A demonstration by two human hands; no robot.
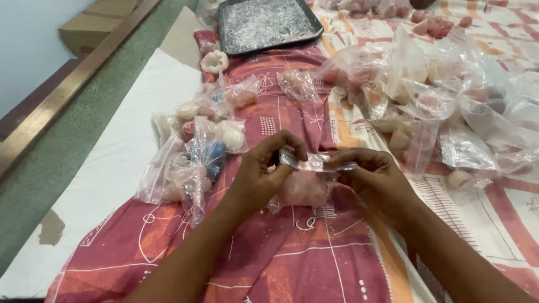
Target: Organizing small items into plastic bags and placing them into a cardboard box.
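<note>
At centre, my left hand [259,174] and right hand [370,178] each pinch the top edge of a small clear bag [306,185] holding pale pink pieces. I judge the sealing step is in hand; next calls for pressing evenly along the strip. Filled bags [193,151] lie at nine o'clock, a dark tray [264,22] at twelve.

Bare patterned cloth [314,264] at lower centre leaves open passage. Filled plastic bags [193,151] crowd the centre left, a heap of bags [449,106] blocks the right, and a dark tray [264,22] bars the top.
</note>
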